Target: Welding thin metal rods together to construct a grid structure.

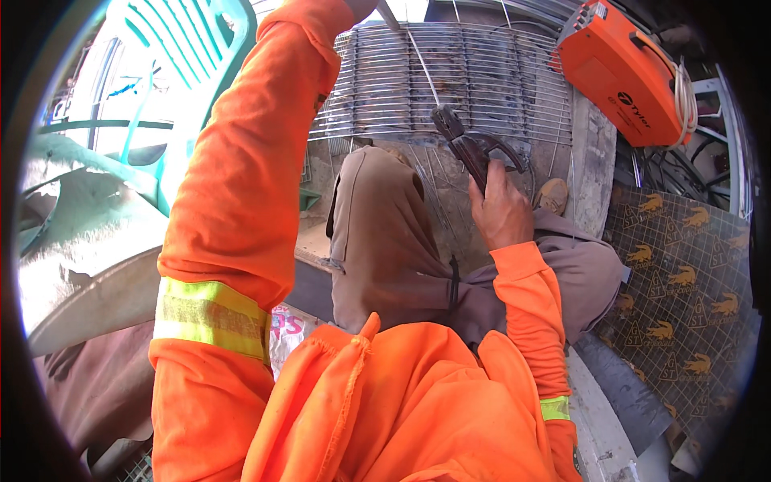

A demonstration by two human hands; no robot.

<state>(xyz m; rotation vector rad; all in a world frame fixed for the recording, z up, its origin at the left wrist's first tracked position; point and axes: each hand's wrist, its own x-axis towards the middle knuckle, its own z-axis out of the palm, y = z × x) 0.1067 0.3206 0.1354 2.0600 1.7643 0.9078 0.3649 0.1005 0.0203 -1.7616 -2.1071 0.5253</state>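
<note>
My right hand [503, 210] is wrapped round the handle of a black welding electrode holder [467, 149]. A thin welding rod [421, 63] is clamped in its jaws and points up and away over a grille of metal bars [450, 80]. My left arm reaches far forward, and only a bit of my left hand [363, 7] shows at the top edge; its fingers are out of the picture. Close beside that hand is the end of a grey metal bar [388, 14]; whether I grip it cannot be seen.
An orange welding machine [622, 76] with a coiled pale cable [684, 108] stands at the far right. A dark printed board [683, 297] lies at right. To the left is a mint-green plastic chair [217, 48]. My bent knees [381, 217] are between me and the grille.
</note>
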